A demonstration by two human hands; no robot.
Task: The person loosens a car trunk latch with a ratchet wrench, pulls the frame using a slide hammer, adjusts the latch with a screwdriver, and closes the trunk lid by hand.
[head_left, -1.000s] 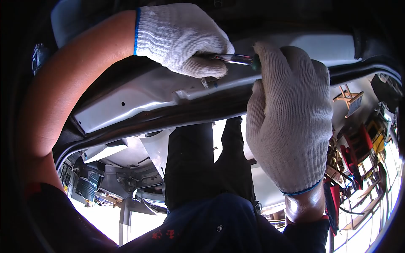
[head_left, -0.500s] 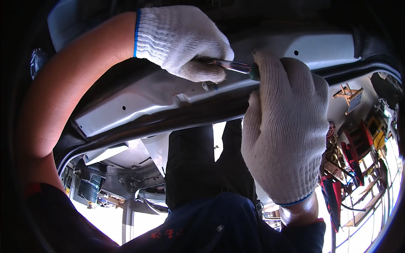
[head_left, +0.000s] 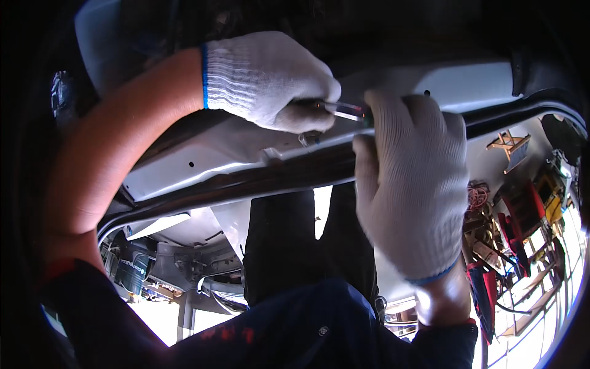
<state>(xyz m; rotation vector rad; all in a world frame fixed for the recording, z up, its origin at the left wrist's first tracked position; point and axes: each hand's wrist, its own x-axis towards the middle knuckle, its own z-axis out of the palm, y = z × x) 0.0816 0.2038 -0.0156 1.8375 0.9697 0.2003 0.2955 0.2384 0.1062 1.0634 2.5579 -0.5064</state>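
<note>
My left hand (head_left: pixel 270 83), in a white knit glove with a blue cuff edge, is closed around the far end of a screwdriver (head_left: pixel 345 111). Its shiny metal shaft shows in the gap between my hands. My right hand (head_left: pixel 415 184), gloved the same way and slightly blurred, is closed on the dark green handle, most of which its fingers hide. Both hands are over a light grey metal car body panel (head_left: pixel 184 178) with small round holes. The screwdriver's tip is hidden inside my left glove.
A black rubber seal (head_left: pixel 239 182) runs along the panel's edge. Beyond the opening are a dark drum (head_left: pixel 132 273) at lower left, a small wooden stool (head_left: pixel 510 147) and red and yellow equipment (head_left: pixel 534 203) at right. Deep shadow covers the top.
The view has shifted slightly, so the panel and my left hand appear lower. My right hand has turned a little and is blurred. Both hands keep their hold.
</note>
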